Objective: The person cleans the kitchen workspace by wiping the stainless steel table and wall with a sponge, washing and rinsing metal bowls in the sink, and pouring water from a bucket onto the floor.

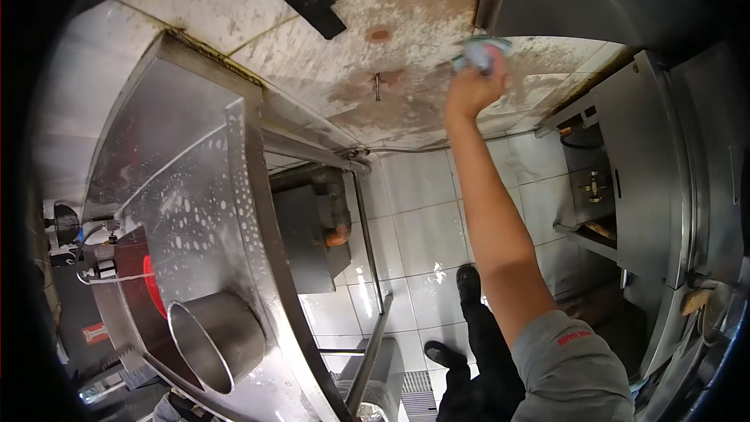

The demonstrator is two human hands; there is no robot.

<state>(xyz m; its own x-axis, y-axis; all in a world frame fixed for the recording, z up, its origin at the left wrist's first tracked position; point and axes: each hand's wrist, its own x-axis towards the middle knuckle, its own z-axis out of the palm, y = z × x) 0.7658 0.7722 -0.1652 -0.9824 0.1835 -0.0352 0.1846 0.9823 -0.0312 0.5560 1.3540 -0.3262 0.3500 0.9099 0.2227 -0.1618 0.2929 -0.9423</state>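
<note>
My right arm stretches up and forward to the stained, light-coloured tiled wall (312, 55). In my right hand (475, 94) is a bunched cloth (483, 53), pale with teal and pink parts and smeared by motion. My fingers are closed round it, and it appears to be against the wall just below the corner of a steel panel (578, 0). To the left of the hand a small metal peg (378, 86) sticks out of the wall. My left hand does not show.
On the left stands a wet, soap-spotted steel counter (195, 211) with a steel pot (223, 336) and a red round thing (152, 285). Steel equipment (641, 164) lines the right. A metal pipe leg (367, 242) rises from the wet tiled floor (422, 227).
</note>
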